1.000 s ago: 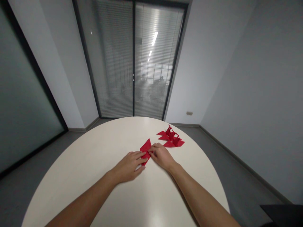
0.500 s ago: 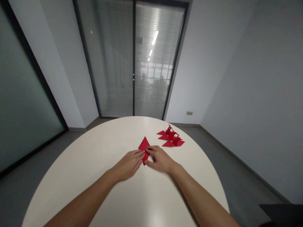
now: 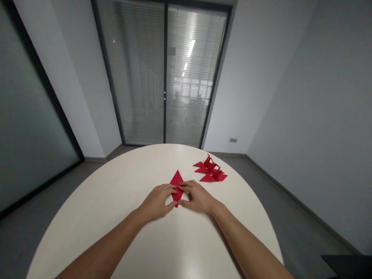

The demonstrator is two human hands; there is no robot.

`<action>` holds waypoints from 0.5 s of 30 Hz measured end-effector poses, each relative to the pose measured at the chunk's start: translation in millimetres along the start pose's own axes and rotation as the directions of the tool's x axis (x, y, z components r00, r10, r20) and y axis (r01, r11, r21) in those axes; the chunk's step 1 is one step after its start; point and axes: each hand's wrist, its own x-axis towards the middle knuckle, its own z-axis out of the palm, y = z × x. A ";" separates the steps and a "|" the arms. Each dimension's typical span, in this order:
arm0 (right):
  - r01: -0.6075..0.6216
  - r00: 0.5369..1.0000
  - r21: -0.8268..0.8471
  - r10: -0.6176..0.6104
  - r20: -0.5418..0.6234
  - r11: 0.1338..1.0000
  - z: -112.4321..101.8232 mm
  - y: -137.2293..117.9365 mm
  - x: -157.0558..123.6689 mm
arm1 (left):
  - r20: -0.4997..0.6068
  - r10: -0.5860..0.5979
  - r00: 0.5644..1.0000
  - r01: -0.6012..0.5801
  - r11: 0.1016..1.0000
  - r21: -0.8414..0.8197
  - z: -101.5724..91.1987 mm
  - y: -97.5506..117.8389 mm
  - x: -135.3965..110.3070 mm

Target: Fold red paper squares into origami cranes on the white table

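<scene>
Head camera view, taken from the left: the pale round table (image 3: 95, 205) spreads out in front, and the left hand (image 3: 155, 202) comes in over it from the near left. Its fingers stretch to the right and rest on the left edge of a folded red paper (image 3: 176, 179), while its thumb sits lower, well apart from those fingers, with tabletop showing in the gap.

Next comes the red paper itself, flat on the table between the two hands. It's a slim diamond, and its long axis runs almost straight from near to far: one sharp tip points away toward the far rim, the other toward the near side. From the left hand it lies to the right; from the right hand (image 3: 199, 196), to the left. Neither hand looks nearer, since both touch it.

That right hand reaches in from the near right, fingertips on the paper's right side, thumb spread away from them down by the near tip. Whether the thumb presses that tip or just rests against it, I can't tell.

Farther right, and farther off, a cluster of red paper cranes (image 3: 214, 177) stands close together, apart from the right hand, overlapping too much to count surely.
</scene>
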 end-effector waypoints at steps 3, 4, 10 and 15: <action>-0.011 1.000 -0.002 0.011 -0.014 1.000 2.8 0.8 0.1 | 0.018 0.011 1.000 -0.011 1.000 0.017 -0.4 -0.4 -1.1; -0.014 1.000 -0.001 0.014 -0.015 1.000 3.5 0.9 0.2 | 0.020 0.013 1.000 -0.014 1.000 0.022 -0.1 -0.7 -1.0; -0.061 0.997 0.002 0.061 -0.041 0.998 5.5 -2.4 1.4 | 0.017 -0.008 1.000 0.007 0.999 0.037 1.6 -1.5 1.9; -0.070 0.997 0.022 0.070 -0.012 0.997 3.4 -4.6 0.8 | 0.013 -0.040 0.999 0.039 0.997 0.067 2.2 -3.1 -0.7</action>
